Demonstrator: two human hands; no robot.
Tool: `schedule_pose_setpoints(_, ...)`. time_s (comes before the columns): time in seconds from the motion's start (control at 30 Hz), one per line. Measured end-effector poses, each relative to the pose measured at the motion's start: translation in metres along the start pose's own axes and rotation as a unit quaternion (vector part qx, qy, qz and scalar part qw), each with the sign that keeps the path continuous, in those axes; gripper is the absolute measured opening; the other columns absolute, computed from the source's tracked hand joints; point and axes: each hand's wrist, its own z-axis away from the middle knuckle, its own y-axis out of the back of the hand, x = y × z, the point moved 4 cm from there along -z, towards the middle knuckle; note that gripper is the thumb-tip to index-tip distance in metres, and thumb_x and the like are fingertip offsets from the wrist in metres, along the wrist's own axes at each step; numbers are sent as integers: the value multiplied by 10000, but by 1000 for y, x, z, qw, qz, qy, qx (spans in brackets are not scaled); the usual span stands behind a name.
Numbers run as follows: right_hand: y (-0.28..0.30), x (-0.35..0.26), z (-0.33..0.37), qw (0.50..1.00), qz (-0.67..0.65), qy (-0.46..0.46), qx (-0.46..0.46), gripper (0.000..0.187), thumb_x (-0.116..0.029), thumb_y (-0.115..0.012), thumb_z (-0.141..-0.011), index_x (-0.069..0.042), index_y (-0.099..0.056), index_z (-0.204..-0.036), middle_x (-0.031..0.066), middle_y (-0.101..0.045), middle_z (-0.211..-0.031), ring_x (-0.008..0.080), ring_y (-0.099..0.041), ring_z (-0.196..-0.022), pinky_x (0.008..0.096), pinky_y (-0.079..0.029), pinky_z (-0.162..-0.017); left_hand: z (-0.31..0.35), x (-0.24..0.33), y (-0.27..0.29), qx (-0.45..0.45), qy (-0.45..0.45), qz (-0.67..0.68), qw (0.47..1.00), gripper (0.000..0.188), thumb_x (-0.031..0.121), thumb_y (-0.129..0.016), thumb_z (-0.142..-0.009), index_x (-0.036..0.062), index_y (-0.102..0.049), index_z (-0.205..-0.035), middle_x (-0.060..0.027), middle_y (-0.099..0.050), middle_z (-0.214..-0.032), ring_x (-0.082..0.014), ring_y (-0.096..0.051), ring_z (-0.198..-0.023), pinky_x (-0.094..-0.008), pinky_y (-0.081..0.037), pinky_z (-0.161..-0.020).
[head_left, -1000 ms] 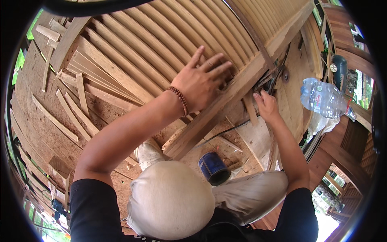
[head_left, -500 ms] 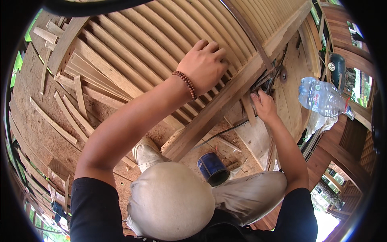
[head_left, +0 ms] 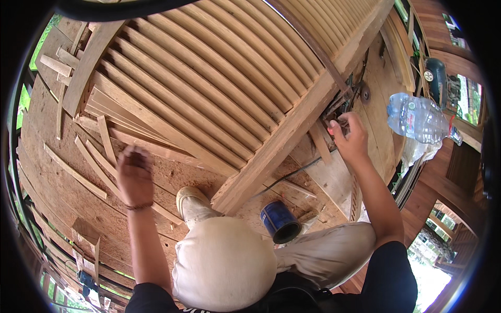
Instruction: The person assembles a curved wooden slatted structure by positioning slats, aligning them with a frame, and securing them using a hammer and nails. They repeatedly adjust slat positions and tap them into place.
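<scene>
A louvred wooden panel (head_left: 209, 83) lies tilted in front of me, its slats set into a thick side rail (head_left: 292, 130). My left hand (head_left: 135, 175) is off the panel, above the sawdusty floor beside loose wood strips (head_left: 94, 156); motion smears its fingers. Just right of the rail, my right hand (head_left: 349, 135) is closed, thumb against curled fingers, with a small red-orange bit showing at the thumb. What it grips is mostly hidden. Dark metal tools (head_left: 339, 103) lie beside its fingers, by the end of a long metal bar (head_left: 308, 44) crossing the panel.
A blue can (head_left: 281, 221) lies tipped between my legs. Right of my right arm is a large clear plastic bottle (head_left: 417, 117), with a green tank (head_left: 434, 78) farther back. A dark cord (head_left: 292, 173) runs beneath the rail. A wood block (head_left: 86, 235) stands at the lower left.
My left hand has left the slats and swung left and nearer me, over the floor. My right hand has lifted slightly, and a red-orange bit now shows at its thumb.
</scene>
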Motion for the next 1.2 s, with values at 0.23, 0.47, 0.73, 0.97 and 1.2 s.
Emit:
schedule_pose_setpoints(0.23, -14, -58, -23, 987, -22, 161, 5, 240, -102, -703, -864, 12, -625, -1060, 177, -613, -1082, 345, -597, -1023, 439, -509, -875, 3, -99, -60, -131, 263, 195, 936, 603, 503, -379, -1049, -8, -557, -1315, -163, -610, -1334, -333, -624, -1178, -485, -530, -986)
schedule_pose_setpoints(0.47, -26, -73, -4, 984, 20, 175, -19, 344, -114, -680, -849, 18, -618, -1161, 182, -559, -1204, 379, -511, -1134, 473, -427, -992, -7, -125, -104, -121, 326, 233, 908, 599, 480, -466, -1020, 16, -520, -1395, -178, -596, -1367, -334, -586, -1248, -526, -495, -1041)
schedule_pose_setpoints(0.73, -37, -76, -3, 988, 28, 152, -24, 424, -149, -669, -857, -16, -614, -1255, 191, -496, -1302, 385, -452, -1197, 496, -370, -1039, -52, -152, -121, -142, 259, 139, 945, 369, 220, -613, -970, 20, -636, -1279, -160, -698, -1203, -182, -728, -978, -349, -639, -805)
schedule_pose_setpoints(0.97, -42, -85, -10, 988, 56, 142, -26, 470, -169, -667, -864, -63, -613, -1319, 213, -457, -1338, 398, -415, -1229, 497, -344, -1063, -57, -155, -122, -161, 255, 116, 946, 400, 278, -600, -978, 14, -638, -1276, -159, -701, -1197, -214, -726, -981, -391, -636, -806)
schedule_pose_setpoints(1.2, -43, -92, -12, 985, 65, 151, -44, 371, -154, -674, -858, -135, -705, -1228, 220, -420, -1385, 408, -383, -1258, 509, -323, -1082, -60, -159, -127, -161, 263, 122, 944, 404, 282, -597, -979, 14, -636, -1278, -160, -699, -1199, -217, -725, -985, -394, -635, -810)
